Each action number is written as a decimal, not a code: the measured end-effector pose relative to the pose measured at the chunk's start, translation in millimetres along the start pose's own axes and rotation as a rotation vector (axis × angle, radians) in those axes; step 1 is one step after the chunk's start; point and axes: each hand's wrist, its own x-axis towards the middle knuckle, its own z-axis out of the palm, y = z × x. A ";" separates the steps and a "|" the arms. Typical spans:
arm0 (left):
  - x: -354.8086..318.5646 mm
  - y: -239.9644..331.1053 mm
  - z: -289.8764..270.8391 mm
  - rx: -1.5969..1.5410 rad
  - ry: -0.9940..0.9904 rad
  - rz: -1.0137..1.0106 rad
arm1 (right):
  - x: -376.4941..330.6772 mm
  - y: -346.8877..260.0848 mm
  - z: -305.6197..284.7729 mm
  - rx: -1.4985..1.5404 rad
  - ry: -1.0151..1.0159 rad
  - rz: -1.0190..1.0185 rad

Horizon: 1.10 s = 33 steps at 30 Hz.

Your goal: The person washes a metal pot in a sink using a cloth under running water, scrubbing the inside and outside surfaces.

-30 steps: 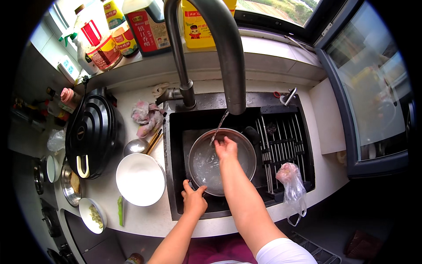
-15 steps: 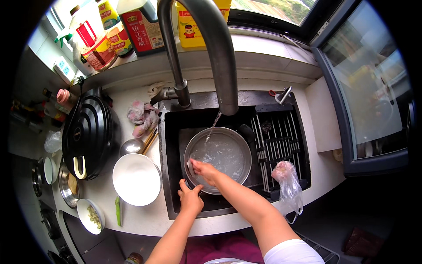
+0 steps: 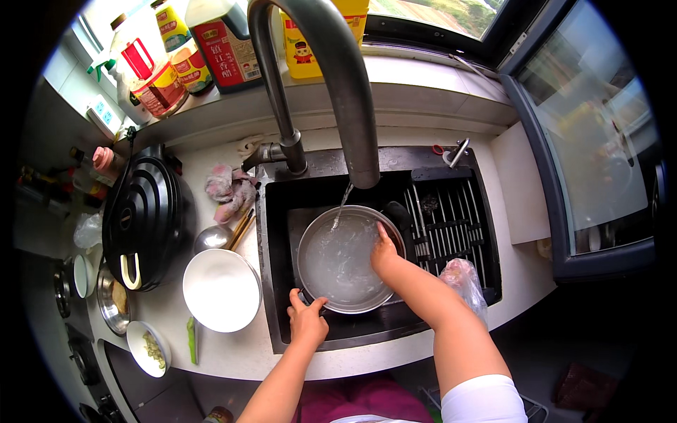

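A round metal pot (image 3: 331, 282) stands in the dark sink (image 3: 281, 331), with cloudy water in it. From the faucet (image 3: 363, 166) a thin stream runs into the pot. My left hand (image 3: 308, 323) grips the pot at its near left side, by a dark handle mostly hidden under the fingers. Inside the pot, my right hand (image 3: 384, 252) presses against the right wall with its fingers together. Whatever lies under those fingers is hidden.
Left of the sink stand a white bowl (image 3: 221, 289), a ladle (image 3: 211, 240), a crumpled cloth (image 3: 231, 190) and a black electric pan (image 3: 144, 218). A metal rack (image 3: 451, 225) spans the sink's right side, near a plastic bag (image 3: 465, 282). An open window (image 3: 599, 141) juts in at right.
My right hand has moved from the pot's near left wall across to its right wall. The left hand keeps its hold on the pot, and the water still runs.
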 end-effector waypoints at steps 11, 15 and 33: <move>2.9 -3.9 3.7 0.015 -0.016 -0.031 | 55.6 -9.3 -29.2 -0.071 0.955 -0.296; 0.9 1.7 0.8 0.041 -0.017 -0.020 | 63.7 -20.5 -27.7 -0.184 0.638 -0.194; 4.8 -8.7 5.5 -0.013 0.006 0.028 | 21.5 -50.4 -2.0 0.595 -0.251 -0.412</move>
